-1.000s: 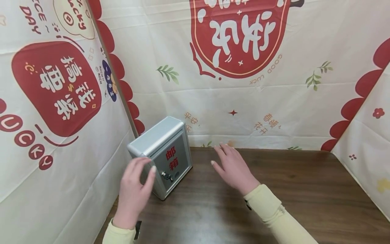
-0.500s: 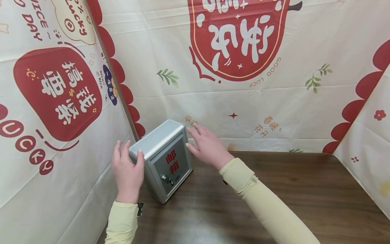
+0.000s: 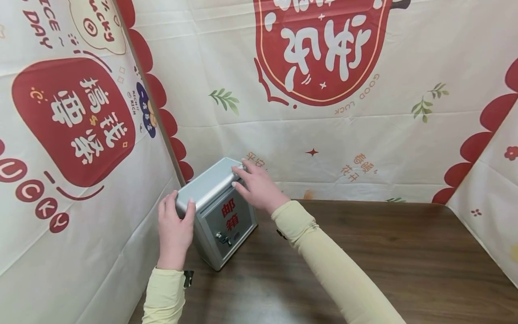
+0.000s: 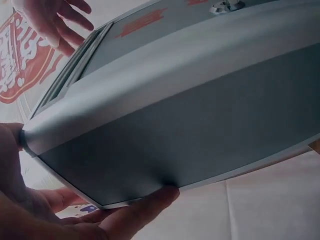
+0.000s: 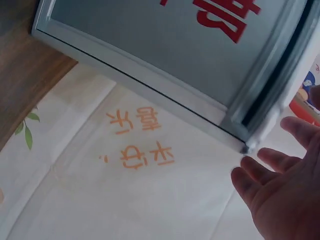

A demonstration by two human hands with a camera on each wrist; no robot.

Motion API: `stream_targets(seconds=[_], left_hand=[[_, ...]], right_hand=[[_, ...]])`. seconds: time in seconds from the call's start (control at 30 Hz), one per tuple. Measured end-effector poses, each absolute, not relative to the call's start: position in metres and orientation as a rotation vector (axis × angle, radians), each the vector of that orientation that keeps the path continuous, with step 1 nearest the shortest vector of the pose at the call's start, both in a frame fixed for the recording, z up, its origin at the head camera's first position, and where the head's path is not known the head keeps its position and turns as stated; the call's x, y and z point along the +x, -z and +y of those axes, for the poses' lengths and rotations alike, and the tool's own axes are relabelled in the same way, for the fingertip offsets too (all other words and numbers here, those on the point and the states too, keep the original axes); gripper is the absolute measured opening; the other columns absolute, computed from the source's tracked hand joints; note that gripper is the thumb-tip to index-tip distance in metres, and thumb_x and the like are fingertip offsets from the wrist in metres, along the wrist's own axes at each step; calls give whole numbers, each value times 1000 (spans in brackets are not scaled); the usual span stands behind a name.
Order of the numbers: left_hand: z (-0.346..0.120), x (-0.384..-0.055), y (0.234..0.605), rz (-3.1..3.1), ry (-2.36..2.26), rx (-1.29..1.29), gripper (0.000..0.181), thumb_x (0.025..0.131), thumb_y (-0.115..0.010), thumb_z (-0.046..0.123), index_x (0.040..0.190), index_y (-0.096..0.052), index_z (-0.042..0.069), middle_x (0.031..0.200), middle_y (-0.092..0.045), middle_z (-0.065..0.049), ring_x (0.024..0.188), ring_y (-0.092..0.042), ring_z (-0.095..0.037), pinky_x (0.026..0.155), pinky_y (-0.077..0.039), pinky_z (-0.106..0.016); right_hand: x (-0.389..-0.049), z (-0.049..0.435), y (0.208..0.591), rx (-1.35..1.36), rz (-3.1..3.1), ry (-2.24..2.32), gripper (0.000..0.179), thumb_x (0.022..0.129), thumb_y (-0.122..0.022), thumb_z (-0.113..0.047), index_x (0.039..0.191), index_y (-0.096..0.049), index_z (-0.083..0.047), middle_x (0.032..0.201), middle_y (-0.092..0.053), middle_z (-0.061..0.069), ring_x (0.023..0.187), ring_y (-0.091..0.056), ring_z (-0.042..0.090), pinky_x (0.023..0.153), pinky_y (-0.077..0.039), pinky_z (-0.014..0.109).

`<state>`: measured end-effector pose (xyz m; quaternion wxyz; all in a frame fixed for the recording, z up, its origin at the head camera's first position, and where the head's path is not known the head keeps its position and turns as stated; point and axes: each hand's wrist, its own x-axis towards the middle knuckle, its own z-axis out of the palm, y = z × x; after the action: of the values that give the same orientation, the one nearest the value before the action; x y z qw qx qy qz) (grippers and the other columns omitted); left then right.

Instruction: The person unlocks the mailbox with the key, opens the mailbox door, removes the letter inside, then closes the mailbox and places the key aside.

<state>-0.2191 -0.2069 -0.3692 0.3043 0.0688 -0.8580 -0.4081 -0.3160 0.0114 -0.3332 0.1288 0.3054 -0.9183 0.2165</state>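
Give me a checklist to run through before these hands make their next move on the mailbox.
1. Mailbox standing upright on the table: ok.
2. Door facing the person and looking shut: ok.
3. Door locked: cannot tell. A key is at the lock, but nothing shows whether it is turned.
4. Left hand in contact: ok. It is at the near top corner, its fingers touching the mailbox.
5. Right hand in contact: cannot tell. It is at the other top corner, but a touch is not clear.
6. A hand on the key: not ok if unlocking comes next. Neither hand is there.
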Motion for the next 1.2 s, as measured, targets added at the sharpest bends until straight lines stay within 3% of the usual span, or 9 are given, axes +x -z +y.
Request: stream_targets(seconds=[0.13,0.37,0.6,0.8,0.9,1.03,1.2], left_hand=[[-209,-219,369,-2264,1079,163,58,93,-58,37,139,-44,3,138,-39,-18,118,-44,-35,96,-38,-54],[-211,-220,369,-2281,1099,129,59,93,-58,38,140,-44,5,138,-40,-16,118,-44,-32,96,-39,-53],[-215,-224,370,-2283,1118,89,57,92,-60,36,139,-46,7,138,-41,-15,119,-44,-31,95,-41,-52],[-216,-227,368,-2310,1132,51,53,93,-60,32,137,-48,7,137,-43,-14,116,-45,-31,91,-45,-51],[-215,-228,367,-2317,1151,16,52,93,-60,30,137,-48,6,137,-42,-14,116,-45,-31,92,-44,-51],[-213,-230,368,-2323,1213,-40,51,94,-60,28,138,-47,7,140,-40,-14,119,-45,-31,94,-42,-48],[-207,-233,368,-2355,1256,-104,53,94,-58,29,142,-44,10,144,-36,-13,121,-44,-30,96,-41,-45]], right_hand=[[-320,2,339,864,-2645,-626,47,100,-46,-39,140,-48,-14,153,-26,17,141,-21,31,112,-18,44],[-320,-1,343,818,-2645,-641,43,98,-48,-41,130,-48,-12,150,-26,21,140,-20,37,111,-16,49],[-319,9,343,820,-2614,-812,33,96,-55,-36,121,-52,-15,147,-30,17,133,-32,33,106,-30,47],[-322,17,345,866,-2592,-857,26,98,-54,-31,114,-52,-11,149,-32,15,141,-20,30,111,-21,44],[-320,22,343,872,-2576,-862,21,98,-54,-29,109,-52,-12,144,-37,14,137,-28,28,109,-26,42],[-318,28,342,896,-2522,-851,13,98,-54,-25,100,-50,-12,122,-47,9,119,-44,24,96,-39,39],[-315,40,342,878,-2476,-860,12,98,-54,-20,97,-54,-8,122,-57,13,129,-41,30,104,-34,41]])
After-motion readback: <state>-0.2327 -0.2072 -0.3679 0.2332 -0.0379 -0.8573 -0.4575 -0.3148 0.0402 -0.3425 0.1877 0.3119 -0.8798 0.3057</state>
